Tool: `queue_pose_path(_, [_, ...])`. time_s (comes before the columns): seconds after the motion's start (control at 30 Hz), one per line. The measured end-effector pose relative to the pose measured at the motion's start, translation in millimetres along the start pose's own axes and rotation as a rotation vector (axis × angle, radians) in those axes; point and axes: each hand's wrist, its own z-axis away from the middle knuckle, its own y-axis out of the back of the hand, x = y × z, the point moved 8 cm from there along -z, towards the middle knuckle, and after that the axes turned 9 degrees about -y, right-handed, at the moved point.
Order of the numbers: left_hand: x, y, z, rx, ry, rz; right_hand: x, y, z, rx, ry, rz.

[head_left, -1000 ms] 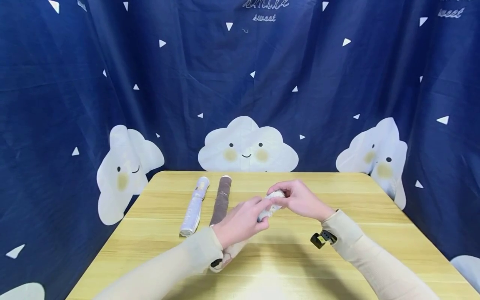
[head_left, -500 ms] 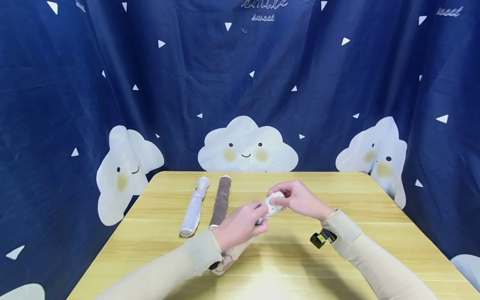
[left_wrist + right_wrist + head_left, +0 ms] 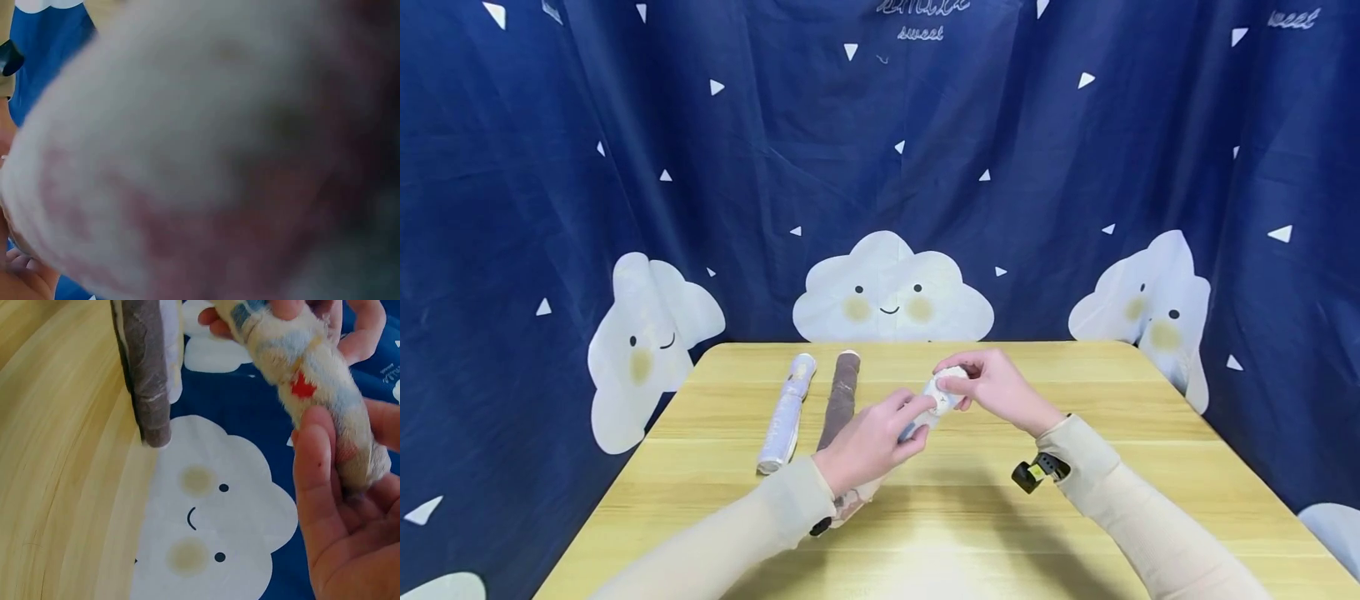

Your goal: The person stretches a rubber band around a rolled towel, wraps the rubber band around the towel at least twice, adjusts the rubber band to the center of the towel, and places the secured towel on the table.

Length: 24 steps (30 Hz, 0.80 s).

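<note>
A rolled towel (image 3: 945, 402), white with pale blue patches, hangs tilted above the table between both hands. My right hand (image 3: 996, 390) grips its far end, with the thumb lying along the roll in the right wrist view. Farther down the same towel (image 3: 325, 394), which shows a small red mark there, the fingers and thumb of my left hand (image 3: 865, 442) pinch it. Below the left wrist a pink-and-white rolled end (image 3: 853, 502) shows; it seems to belong to the same roll. Blurred pink-and-white cloth (image 3: 156, 125) fills most of the left wrist view.
A lilac rolled towel (image 3: 785, 421) and a dark brown rolled towel (image 3: 841, 396) lie side by side on the left of the wooden table (image 3: 1075, 467). A dark blue curtain (image 3: 880, 125) with cloud prints stands behind the table's far edge.
Both hands have lifted the towel slightly. My left hand has shifted a little left and down along it, uncovering more of the white-and-blue part. The two rolls lying on the table stay put.
</note>
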Motion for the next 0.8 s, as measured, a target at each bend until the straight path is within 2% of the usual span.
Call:
queue_pose_path(0.17, [7.1, 1.5, -1.0, 0.013, -0.032, -0.058, 3.3, 2.0, -0.6, 0.042, -0.039, 0.008])
queue_pose_path(0.33, [6.3, -3.0, -0.6, -0.033, -0.026, -0.077, 5.2, 0.3, 0.1, 0.072, -0.050, 0.041])
queue_pose_path(0.57, [1.5, -8.9, 1.8, -0.072, -0.005, -0.092, 6.0, -3.1, -0.6, 0.057, -0.062, 0.049])
queue_pose_path(0.67, [-1.2, -11.3, 4.8, -0.084, 0.029, -0.045, 11.5, -1.5, -2.9, 0.032, -0.091, -0.007])
queue_pose_path(0.8, [-5.5, -11.5, 11.2, -0.084, 0.097, 0.080, 16.6, 1.5, -2.3, -0.012, -0.123, -0.073])
